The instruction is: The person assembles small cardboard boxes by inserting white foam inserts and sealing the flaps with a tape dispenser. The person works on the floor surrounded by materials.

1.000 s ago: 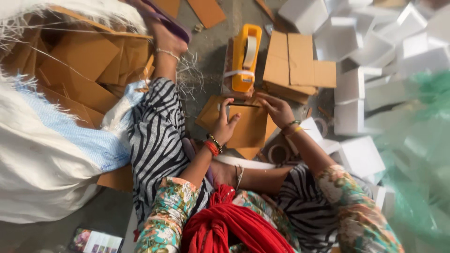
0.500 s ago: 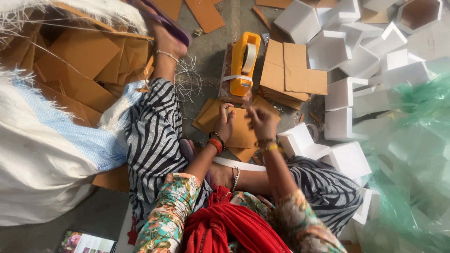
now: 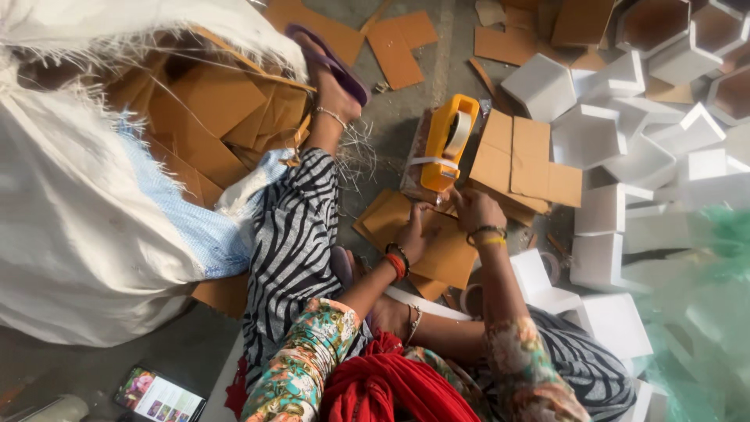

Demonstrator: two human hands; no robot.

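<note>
The left hand [image 3: 416, 234] lies with curled fingers on a flat brown cardboard piece [image 3: 449, 254] on the floor, thumb and fingertips pinching its upper edge. The right hand [image 3: 475, 211] is just beside it, fingers bent down on the same edge, so both hands hold the one piece between them. Just above the hands stands a yellow tape dispenser [image 3: 445, 141] with a white roll, resting on a stack of flat cardboard sheets [image 3: 527, 160] that spreads to the right of the right hand. Further right, many folded white boxes [image 3: 609, 148] lie piled on the floor. To the left of the left hand the person's zebra-striped leg [image 3: 293, 234] stretches out, and beyond it a big white woven sack [image 3: 86, 219] holds more brown cardboard
</note>
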